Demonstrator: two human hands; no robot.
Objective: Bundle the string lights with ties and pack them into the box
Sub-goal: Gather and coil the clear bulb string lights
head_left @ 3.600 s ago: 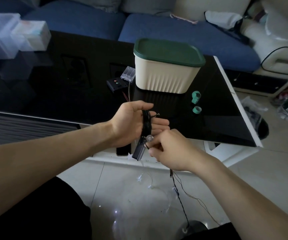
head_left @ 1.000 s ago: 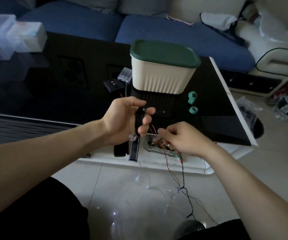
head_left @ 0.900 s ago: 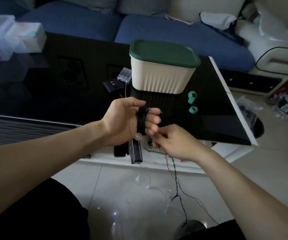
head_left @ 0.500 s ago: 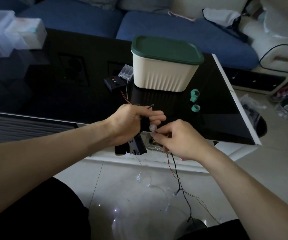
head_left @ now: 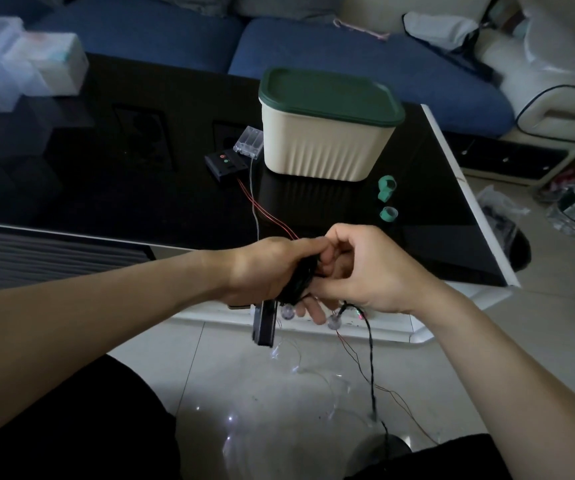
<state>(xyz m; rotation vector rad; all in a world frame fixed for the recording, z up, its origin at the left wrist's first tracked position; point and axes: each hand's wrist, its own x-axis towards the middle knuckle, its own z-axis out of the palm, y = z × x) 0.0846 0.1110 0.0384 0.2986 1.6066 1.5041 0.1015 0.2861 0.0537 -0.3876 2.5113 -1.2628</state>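
Step in hand: winding. The black string lights (head_left: 296, 284) are coiled into a bundle at the left hand (head_left: 265, 271); judged from the slack on the floor, coiling is not finished and no tie is on yet.
Task's thing: the coil sits between the two hands, in front of the near edge of the desk (head_left: 140, 188); a black battery case (head_left: 264, 322) hangs below it, and clear bulbs (head_left: 331, 322) dangle just under the fingers.
Loose tail: a black cord (head_left: 371, 358) drops from under the right hand (head_left: 376, 271) to the tiled floor (head_left: 279, 410), with thin red wires beside it.
Left grip: fingers pressed together around the coil, palm turned inward, forearm coming in from the lower left.
Right grip: thumb and fingers pinching at the coil's right side, wrist bent, forearm coming in from the lower right; exactly which strand is pinched cannot be told.
Next move, as judged: draw up the remaining tail, lay it onto the coil, keep the left grip firm so the loops do not spring apart.
Ties: two green rolls (head_left: 387, 188) lie on the desk, right of the box, well apart from the hands.
Box: cream box (head_left: 324, 147) with its green lid (head_left: 329, 95) on; the lid must come off before packing.
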